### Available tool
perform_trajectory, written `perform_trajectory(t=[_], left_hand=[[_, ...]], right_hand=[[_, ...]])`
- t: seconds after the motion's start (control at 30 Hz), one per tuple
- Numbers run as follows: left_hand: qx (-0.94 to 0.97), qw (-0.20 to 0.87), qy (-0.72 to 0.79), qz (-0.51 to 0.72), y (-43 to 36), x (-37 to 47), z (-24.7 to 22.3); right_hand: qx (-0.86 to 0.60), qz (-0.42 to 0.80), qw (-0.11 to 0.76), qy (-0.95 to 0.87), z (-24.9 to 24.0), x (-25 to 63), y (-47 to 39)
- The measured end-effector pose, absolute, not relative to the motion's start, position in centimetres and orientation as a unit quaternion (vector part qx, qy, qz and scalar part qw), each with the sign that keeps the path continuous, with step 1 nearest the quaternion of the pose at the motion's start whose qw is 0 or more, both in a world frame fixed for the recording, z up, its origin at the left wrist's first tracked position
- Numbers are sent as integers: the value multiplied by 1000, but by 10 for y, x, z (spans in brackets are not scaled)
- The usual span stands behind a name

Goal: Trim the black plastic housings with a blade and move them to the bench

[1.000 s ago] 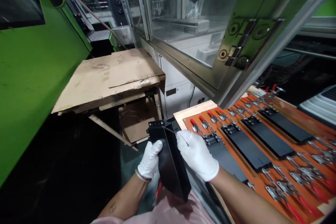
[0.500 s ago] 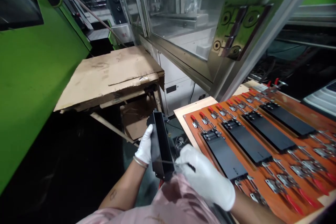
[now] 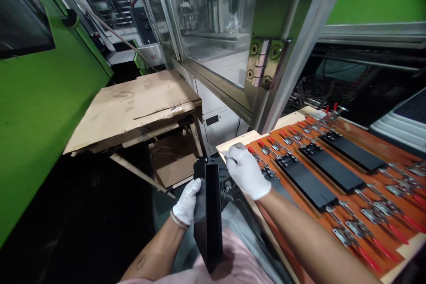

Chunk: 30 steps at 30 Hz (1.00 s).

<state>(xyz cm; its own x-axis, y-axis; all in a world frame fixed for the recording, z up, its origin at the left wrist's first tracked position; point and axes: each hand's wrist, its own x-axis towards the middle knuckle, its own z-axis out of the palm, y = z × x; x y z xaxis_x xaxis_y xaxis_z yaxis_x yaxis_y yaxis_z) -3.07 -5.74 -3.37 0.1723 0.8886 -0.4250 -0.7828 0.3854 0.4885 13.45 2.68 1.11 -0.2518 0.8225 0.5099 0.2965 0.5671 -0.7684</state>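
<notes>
My left hand (image 3: 187, 202), in a white glove, is closed around the left side of a long black open-sided box (image 3: 199, 213). The box stands nearly upright against my lap, its hollow side facing right. My right hand (image 3: 246, 171), also gloved, is raised beside the upper end of the box, over the near left corner of the orange clamp board (image 3: 289, 226). Its fingers are curled around a thin tool (image 3: 229, 156); only a slim part shows, so its kind is unclear. Several black panels (image 3: 304, 182) lie clamped on the board.
Red-handled toggle clamps (image 3: 359, 226) line both ends of the panels. A cardboard-topped table (image 3: 116, 106) stands ahead to the left, beside a green machine (image 3: 29, 128). An aluminium-framed clear door (image 3: 216, 84) with a hinge reaches over the far side of the board.
My right hand has moved up and away from the lower end of the box, the thin tool still in it. The box has turned slightly and sits lower, still in my left hand.
</notes>
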Motion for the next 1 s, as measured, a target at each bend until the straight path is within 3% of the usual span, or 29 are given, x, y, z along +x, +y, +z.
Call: perform_trajectory(t=[0.2, 0.37, 0.67, 0.8, 1.0], left_hand=[[-8, 720, 399, 567, -38, -37, -16], [-28, 605, 411, 681, -17, -52, 1], [23, 526, 373, 764, 5, -55, -8], [36, 494, 379, 782, 6, -51, -3], [35, 510, 374, 774, 8, -47, 1]], right_hand=[[-415, 352, 480, -688, 5, 135, 3], [-425, 469, 385, -672, -6, 142, -55], [-462, 403, 403, -680, -14, 133, -59], [-439, 428, 430, -663, -18, 135, -60], [-460, 390, 467, -646, -8, 134, -62]])
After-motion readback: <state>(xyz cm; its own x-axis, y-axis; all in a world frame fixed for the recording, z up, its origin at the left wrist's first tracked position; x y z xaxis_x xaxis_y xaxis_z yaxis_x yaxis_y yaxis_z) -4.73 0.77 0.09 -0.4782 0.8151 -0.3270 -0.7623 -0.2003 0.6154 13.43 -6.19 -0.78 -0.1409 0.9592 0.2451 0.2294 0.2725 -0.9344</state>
